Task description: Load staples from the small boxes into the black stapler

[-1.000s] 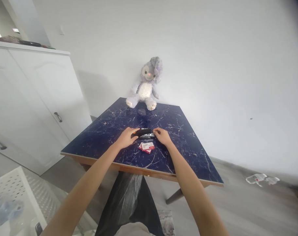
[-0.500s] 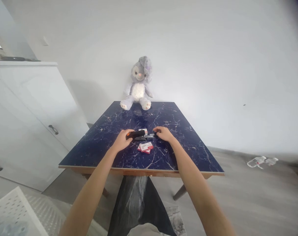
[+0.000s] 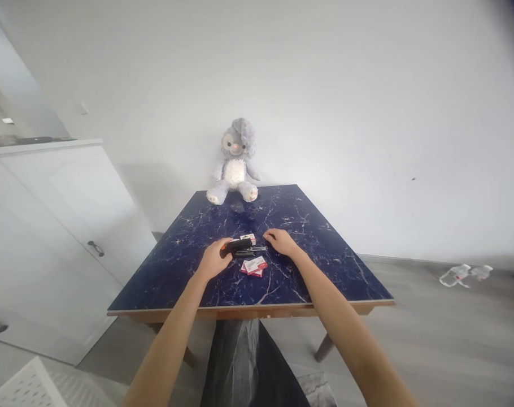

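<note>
Wrapping left hand [image 3: 214, 261] round rear of black stapler [image 3: 239, 245], lying mid-table with metal rail [image 3: 260, 249] sticking out. Holding right hand [image 3: 281, 243] apart, just beside rail tip, fingers curled; maybe pinching something, too small to tell. Probably handling stiff, moderately weighty, smooth; calling for grip on body, not thin rail. Showing 2 overlapping red-white boxes [image 3: 256, 265] nearer, likely card, on glossy, veined blue table [image 3: 325, 265].

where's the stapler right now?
In the head view, the stapler is in the left hand, left of the right hand, between the overlapping red-and-white boxes nearer the person and another small box behind it.
</note>
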Action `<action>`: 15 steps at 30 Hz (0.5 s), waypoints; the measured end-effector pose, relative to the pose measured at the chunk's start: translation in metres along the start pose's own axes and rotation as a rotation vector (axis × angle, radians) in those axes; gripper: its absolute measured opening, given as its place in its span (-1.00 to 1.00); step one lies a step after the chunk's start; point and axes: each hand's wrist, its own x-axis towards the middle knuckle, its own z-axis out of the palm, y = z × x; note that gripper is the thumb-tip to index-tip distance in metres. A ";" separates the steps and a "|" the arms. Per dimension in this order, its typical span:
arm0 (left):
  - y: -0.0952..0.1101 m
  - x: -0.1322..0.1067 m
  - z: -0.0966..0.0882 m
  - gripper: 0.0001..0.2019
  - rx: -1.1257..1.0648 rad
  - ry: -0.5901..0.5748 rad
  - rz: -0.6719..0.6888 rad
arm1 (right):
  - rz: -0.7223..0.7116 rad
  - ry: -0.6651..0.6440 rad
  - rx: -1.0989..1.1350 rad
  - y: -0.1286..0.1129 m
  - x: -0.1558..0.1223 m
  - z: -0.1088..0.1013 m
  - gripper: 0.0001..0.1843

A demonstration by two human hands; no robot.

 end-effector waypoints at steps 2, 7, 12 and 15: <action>0.001 0.000 0.000 -0.50 -0.012 -0.016 0.022 | 0.073 0.070 0.097 0.000 -0.001 -0.002 -0.73; 0.001 0.003 0.003 -0.52 -0.031 -0.023 0.028 | 0.207 0.155 0.464 -0.003 0.001 -0.005 -0.64; -0.004 0.005 0.008 -0.54 -0.034 -0.011 0.026 | 0.217 0.067 0.868 -0.013 -0.001 -0.007 -0.48; -0.004 0.004 0.009 -0.54 -0.040 -0.011 0.024 | 0.210 -0.005 0.872 -0.019 -0.005 -0.008 -0.45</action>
